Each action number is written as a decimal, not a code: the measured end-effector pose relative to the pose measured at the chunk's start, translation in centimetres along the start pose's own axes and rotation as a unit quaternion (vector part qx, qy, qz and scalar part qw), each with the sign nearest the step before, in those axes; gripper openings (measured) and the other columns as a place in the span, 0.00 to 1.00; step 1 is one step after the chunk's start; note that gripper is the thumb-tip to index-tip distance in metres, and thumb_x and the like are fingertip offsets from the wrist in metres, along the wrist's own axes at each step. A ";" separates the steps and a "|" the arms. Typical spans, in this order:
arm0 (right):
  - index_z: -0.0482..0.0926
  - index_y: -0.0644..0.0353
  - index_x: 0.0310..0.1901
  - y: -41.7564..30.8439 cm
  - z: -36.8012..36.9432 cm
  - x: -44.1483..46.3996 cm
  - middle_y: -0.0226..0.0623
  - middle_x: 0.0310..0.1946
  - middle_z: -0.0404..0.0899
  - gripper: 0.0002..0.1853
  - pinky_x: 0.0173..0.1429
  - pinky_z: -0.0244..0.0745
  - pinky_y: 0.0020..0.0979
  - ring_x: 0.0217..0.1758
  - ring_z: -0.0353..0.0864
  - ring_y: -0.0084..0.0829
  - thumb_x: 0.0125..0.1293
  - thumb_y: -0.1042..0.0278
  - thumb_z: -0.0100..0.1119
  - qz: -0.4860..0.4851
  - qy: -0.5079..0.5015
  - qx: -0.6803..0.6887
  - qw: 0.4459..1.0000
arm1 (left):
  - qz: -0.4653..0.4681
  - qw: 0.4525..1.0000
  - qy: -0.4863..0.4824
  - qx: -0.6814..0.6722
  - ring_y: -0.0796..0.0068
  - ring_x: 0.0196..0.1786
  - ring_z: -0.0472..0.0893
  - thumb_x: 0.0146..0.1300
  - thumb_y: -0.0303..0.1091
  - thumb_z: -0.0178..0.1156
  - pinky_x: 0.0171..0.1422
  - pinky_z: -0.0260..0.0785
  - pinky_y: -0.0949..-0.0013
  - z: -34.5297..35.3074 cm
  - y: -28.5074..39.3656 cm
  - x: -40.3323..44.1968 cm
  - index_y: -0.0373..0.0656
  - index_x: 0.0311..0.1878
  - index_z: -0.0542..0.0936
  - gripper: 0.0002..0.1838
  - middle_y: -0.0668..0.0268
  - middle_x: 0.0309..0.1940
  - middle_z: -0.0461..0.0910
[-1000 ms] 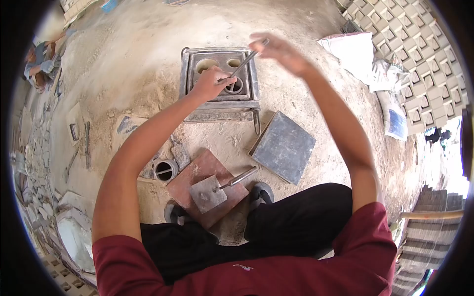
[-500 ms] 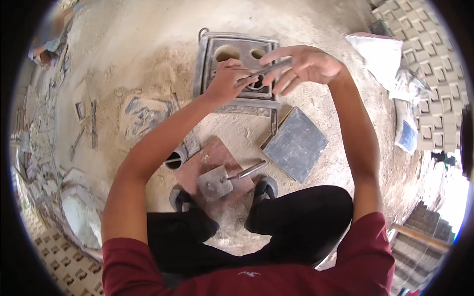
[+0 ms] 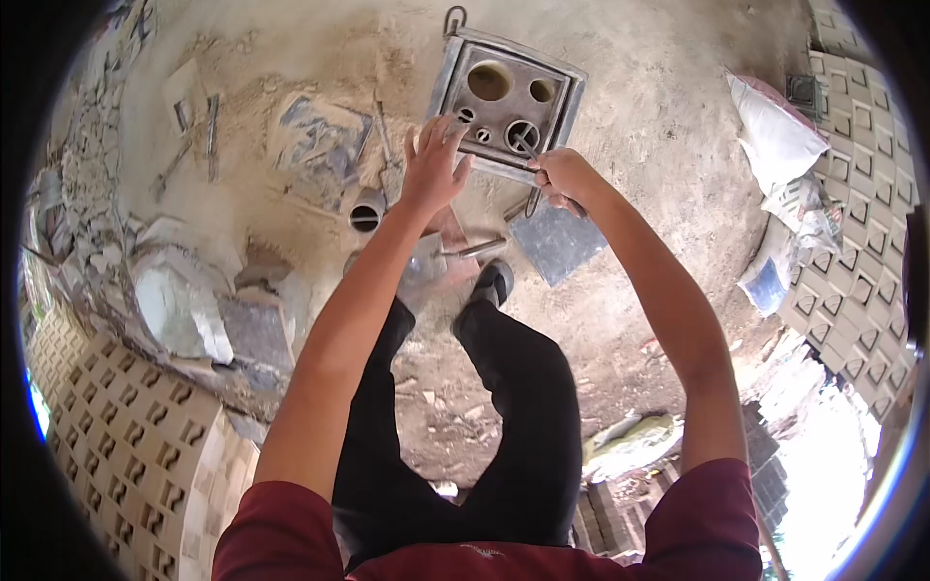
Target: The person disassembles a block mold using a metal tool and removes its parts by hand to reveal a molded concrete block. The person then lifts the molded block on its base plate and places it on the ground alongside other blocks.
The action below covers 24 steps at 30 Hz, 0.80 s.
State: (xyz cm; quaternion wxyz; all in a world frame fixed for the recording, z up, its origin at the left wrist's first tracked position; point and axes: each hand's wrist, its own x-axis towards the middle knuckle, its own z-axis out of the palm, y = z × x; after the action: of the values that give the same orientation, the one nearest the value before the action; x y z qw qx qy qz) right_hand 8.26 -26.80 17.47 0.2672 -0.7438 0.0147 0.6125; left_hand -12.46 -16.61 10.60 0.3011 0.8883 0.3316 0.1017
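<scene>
A square, metal-framed mould point(image 3: 524, 107) with round holes of several sizes lies on the dusty ground ahead of me. My right hand point(image 3: 568, 180) is closed around a narrow dark metal bar point(image 3: 526, 147) at the mould's near right corner. The bar's far end reaches over the large near-right hole; whether it touches the metal inside, I cannot tell. At the near left corner hovers my left hand point(image 3: 433, 167), fingers apart and nothing in it. Contact between that hand and the mould edge is unclear.
A dark square slab point(image 3: 559, 244) lies below the mould. Near my feet are a reddish board point(image 3: 451, 232), a blurred handled tool point(image 3: 477, 249) and a short pipe-like cylinder point(image 3: 366, 210). White sacks point(image 3: 775, 136) and stacked patterned blocks point(image 3: 843, 242) stand at right, more blocks point(image 3: 145, 455) at lower left.
The metal bar has passed from my left hand to my right, which has closed on it and come down to the mould. My left hand has opened. The whole view has shifted.
</scene>
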 end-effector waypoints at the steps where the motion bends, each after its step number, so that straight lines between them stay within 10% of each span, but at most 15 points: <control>1: 0.77 0.67 0.31 -0.2 -0.1 0.2 0.36 0.18 0.71 0.09 0.14 0.56 0.33 0.10 0.62 0.28 0.65 0.71 0.54 0.008 -0.005 -0.008 1.000 | -0.051 0.999 -0.014 0.005 0.60 0.72 0.58 0.61 0.41 0.59 0.74 0.42 0.39 -0.6 0.3 -1.2 0.47 0.62 0.70 0.26 0.61 0.65 0.63; 3: 0.79 0.67 0.26 0.7 -1.6 2.0 0.43 0.21 0.76 0.11 0.15 0.62 0.36 0.13 0.71 0.35 0.64 0.72 0.53 0.006 -0.012 -0.114 0.993 | -0.090 0.996 -0.023 0.006 0.58 0.72 0.57 0.60 0.40 0.59 0.74 0.43 0.39 -2.3 1.5 -2.7 0.45 0.63 0.68 0.27 0.59 0.64 0.63; 5: 0.80 0.69 0.27 2.5 -3.1 4.6 0.51 0.25 0.79 0.12 0.23 0.73 0.39 0.21 0.81 0.42 0.64 0.71 0.53 -0.219 -0.079 -0.535 0.812 | -0.181 0.982 -0.048 0.002 0.56 0.72 0.56 0.60 0.40 0.60 0.73 0.44 0.39 -3.8 3.2 -4.1 0.43 0.63 0.67 0.29 0.57 0.64 0.62; 7: 0.81 0.68 0.34 0.7 -1.5 2.8 0.55 0.34 0.81 0.12 0.41 0.79 0.43 0.37 0.84 0.49 0.64 0.68 0.53 -0.043 0.019 -0.478 0.877 | -0.207 0.977 -0.052 -0.026 0.55 0.72 0.56 0.59 0.41 0.60 0.73 0.43 0.39 -4.5 4.5 -5.1 0.42 0.63 0.66 0.30 0.55 0.65 0.60; 11: 0.79 0.65 0.43 -1.5 1.2 0.6 0.57 0.44 0.80 0.14 0.54 0.74 0.47 0.53 0.78 0.53 0.66 0.63 0.50 -0.080 0.130 -0.471 0.869 | -0.294 0.945 -0.044 -0.138 0.52 0.71 0.57 0.60 0.43 0.60 0.70 0.48 0.38 -3.6 5.4 -4.8 0.41 0.67 0.63 0.34 0.54 0.66 0.59; 20: 0.82 0.75 0.34 -2.4 -2.3 5.3 0.63 0.39 0.80 0.14 0.50 0.77 0.45 0.46 0.81 0.55 0.54 0.68 0.57 -0.139 -0.218 -0.653 0.712 | -0.466 0.869 0.064 -0.154 0.39 0.72 0.54 0.57 0.39 0.63 0.70 0.53 0.42 1.2 10.4 -1.5 0.41 0.73 0.50 0.44 0.40 0.70 0.52; 24: 0.80 0.75 0.32 -6.2 -1.9 3.9 0.63 0.32 0.80 0.15 0.50 0.76 0.44 0.45 0.81 0.57 0.54 0.67 0.57 -0.237 -0.127 -0.617 0.740 | -0.475 0.842 0.204 -0.153 0.37 0.73 0.51 0.53 0.39 0.67 0.73 0.51 0.46 7.0 12.3 -0.3 0.42 0.73 0.49 0.49 0.34 0.69 0.51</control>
State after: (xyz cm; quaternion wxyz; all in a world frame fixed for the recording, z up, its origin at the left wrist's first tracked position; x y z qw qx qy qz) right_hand 13.15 -21.11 16.42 -0.1138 -0.6410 -0.5769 0.4934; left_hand -3.57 -27.41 12.44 0.3700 0.5239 0.7471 0.1749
